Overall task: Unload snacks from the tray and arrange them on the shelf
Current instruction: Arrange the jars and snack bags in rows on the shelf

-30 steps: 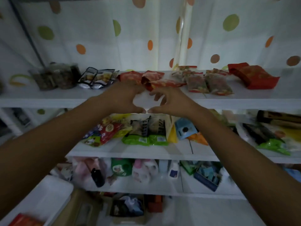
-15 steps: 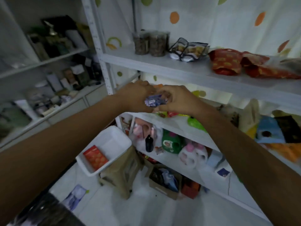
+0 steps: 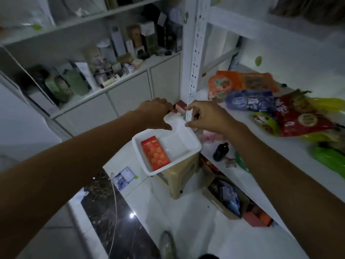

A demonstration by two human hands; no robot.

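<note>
Above the tray (image 3: 177,146), left hand (image 3: 155,113) curls, grip unreadable; right hand (image 3: 205,116) seemingly apart, empty.

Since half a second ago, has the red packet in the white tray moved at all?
No. The red packet lies in the left half of the white tray, same as before.

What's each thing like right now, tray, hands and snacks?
white plastic tray: on a tan stool, holds one packet.
red flat packet: lying flat in the tray.
blue snack bag: lying on the white shelf.
left hand: above the tray's far edge, grip hidden.
right hand: fingers loose, holding nothing.
</note>
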